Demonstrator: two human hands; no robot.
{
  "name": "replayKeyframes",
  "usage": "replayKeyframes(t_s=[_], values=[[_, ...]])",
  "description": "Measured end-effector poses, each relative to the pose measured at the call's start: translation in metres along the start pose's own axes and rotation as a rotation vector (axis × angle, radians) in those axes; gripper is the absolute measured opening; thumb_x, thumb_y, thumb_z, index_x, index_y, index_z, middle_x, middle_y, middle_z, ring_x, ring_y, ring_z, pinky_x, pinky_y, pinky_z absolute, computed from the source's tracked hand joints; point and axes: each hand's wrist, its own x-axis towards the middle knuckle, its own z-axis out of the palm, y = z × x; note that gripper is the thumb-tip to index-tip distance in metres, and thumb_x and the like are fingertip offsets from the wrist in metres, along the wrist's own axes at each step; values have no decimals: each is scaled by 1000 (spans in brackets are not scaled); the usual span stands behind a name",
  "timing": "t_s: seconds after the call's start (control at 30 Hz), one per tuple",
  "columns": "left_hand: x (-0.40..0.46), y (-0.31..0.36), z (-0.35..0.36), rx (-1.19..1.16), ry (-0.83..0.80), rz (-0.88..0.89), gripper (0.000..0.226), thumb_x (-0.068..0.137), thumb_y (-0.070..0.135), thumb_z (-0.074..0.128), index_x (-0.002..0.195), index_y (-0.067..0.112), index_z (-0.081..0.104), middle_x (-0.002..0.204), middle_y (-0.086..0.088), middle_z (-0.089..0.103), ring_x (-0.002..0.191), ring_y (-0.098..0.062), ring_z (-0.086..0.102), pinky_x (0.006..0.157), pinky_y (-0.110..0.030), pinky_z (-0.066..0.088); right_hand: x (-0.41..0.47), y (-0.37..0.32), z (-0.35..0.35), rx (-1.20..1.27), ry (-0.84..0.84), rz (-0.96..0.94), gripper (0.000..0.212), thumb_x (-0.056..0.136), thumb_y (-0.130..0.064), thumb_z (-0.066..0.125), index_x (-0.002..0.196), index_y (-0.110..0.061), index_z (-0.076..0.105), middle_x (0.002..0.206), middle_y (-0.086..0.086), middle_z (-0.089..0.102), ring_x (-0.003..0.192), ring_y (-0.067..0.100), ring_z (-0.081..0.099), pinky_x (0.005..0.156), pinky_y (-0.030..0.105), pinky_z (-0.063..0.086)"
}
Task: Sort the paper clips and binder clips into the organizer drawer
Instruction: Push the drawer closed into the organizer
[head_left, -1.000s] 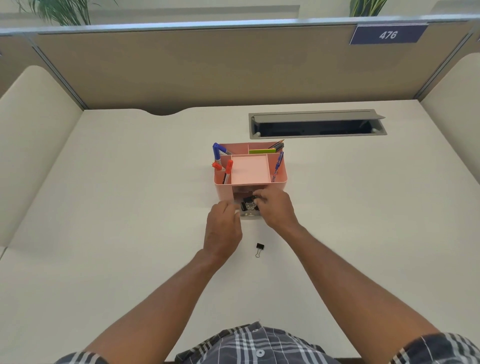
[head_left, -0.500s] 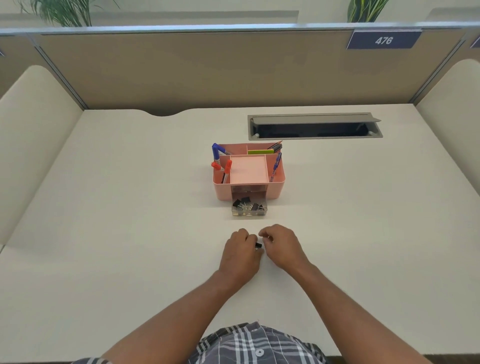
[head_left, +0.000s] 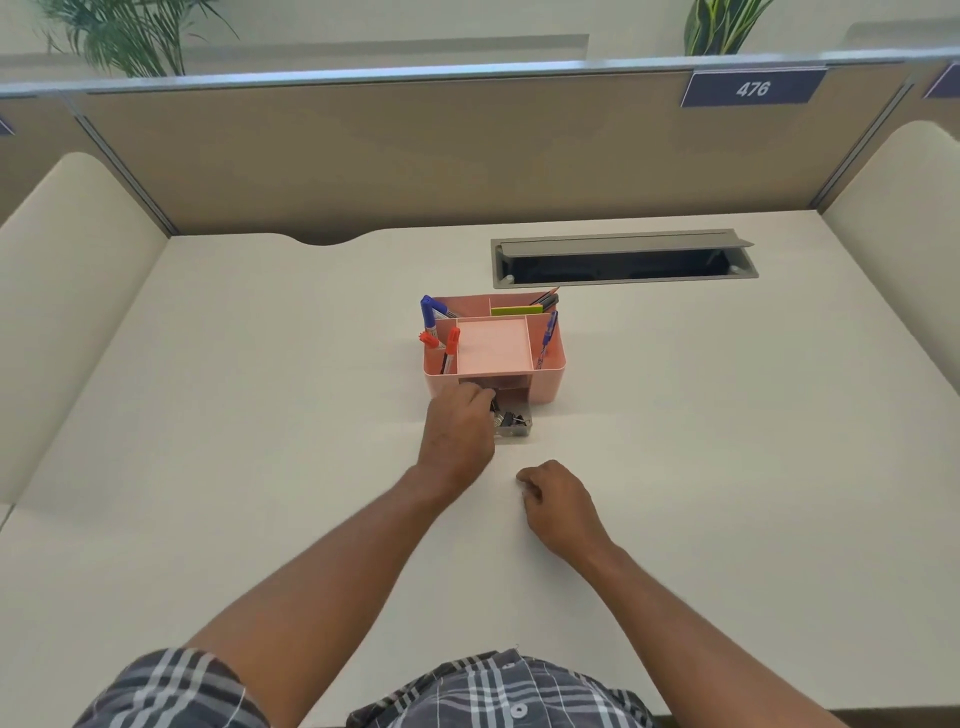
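Note:
A pink desk organizer (head_left: 546, 385) stands mid-desk, its small clear drawer (head_left: 523, 431) pulled out toward me. Several black binder clips (head_left: 513, 419) lie in the drawer. My left hand (head_left: 458, 427) reaches over the drawer's left side with its fingers curled, and a black binder clip (head_left: 493, 406) shows at its fingertips, pinched just above the drawer. My right hand (head_left: 560, 503) rests on the desk below the drawer, loosely curled and holding nothing. The drawer's left part is hidden by my left hand. No paper clips can be made out.
Markers and pens (head_left: 451, 347) stand in the organizer's side compartments. A grey cable hatch (head_left: 623, 244) lies open behind it. Beige partition walls (head_left: 415, 156) close the desk at the back and both sides.
Both hands left the drawer for the lone binder clip on the desk. My left hand then carried it up to the drawer, while my right hand stayed near where the clip lay.

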Motion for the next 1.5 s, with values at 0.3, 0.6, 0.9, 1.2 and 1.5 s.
replayKeyframes(t_s=[0.3, 0.6, 0.9, 1.2, 1.5], values=[[-4, -10, 23, -87, -17, 5, 27, 87, 13, 65, 113, 10, 65, 107, -4, 66, 98, -20, 56, 86, -35, 53, 3, 3, 0, 113, 17, 43, 37, 90, -11, 52, 126, -16, 57, 99, -2, 57, 88, 15, 57, 80, 22, 42], [-36, -43, 21, -535, -44, -483, 92, 77, 27, 79, 145, 26, 17, 148, 5, 24, 130, -21, 39, 108, -36, 40, 55, 1, -31, 374, 116, 234, 98, 78, -29, 78, 153, -24, 15, 139, -3, 36, 82, 11, 59, 80, 26, 49], [3, -49, 22, -532, -73, -599, 72, 78, 31, 81, 135, 27, 37, 138, 3, 51, 125, -20, 51, 102, -43, 51, 99, -2, -52, 423, 71, 92, 67, 72, -31, 81, 129, -33, 46, 120, -14, 60, 101, 10, 59, 79, 25, 48], [18, -41, 21, -438, 19, -718, 54, 82, 36, 75, 126, 17, 50, 122, -1, 64, 105, -23, 63, 89, -43, 58, 112, -7, -36, 249, 197, 293, 42, 80, -45, 66, 116, -24, 57, 112, 2, 63, 89, 23, 65, 79, 39, 56], [19, -29, 8, -361, -44, -778, 48, 85, 42, 68, 121, 14, 52, 119, -5, 65, 105, -27, 61, 87, -43, 58, 102, -14, -43, 152, 193, 314, 42, 85, -49, 62, 106, -12, 58, 99, 2, 65, 78, 22, 58, 63, 30, 46]])
